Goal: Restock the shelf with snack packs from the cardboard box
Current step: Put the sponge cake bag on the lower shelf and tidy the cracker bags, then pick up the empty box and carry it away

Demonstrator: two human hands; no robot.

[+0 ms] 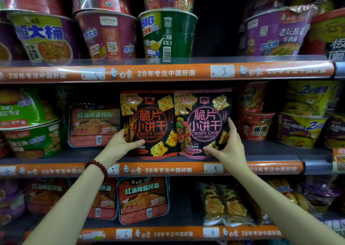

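Two black "Crispy Chip Little Biscuit" snack packs stand upright side by side on the middle shelf (270, 151). The one with the red circle (151, 121) is on the left, and my left hand (121, 144) grips its lower left corner. The one with the pink circle (203, 121) is on the right, slightly overlapping the first, and my right hand (226, 147) holds its lower right edge. A bead bracelet sits on my left wrist. The cardboard box is out of view.
Flat red noodle trays (93, 125) stand left of the packs and red noodle cups (254, 122) to the right. Big noodle bowls (168, 34) fill the upper shelf. The lower shelf holds more red trays (143, 200) and clear-wrapped pastries (224, 205). Orange price rails edge every shelf.
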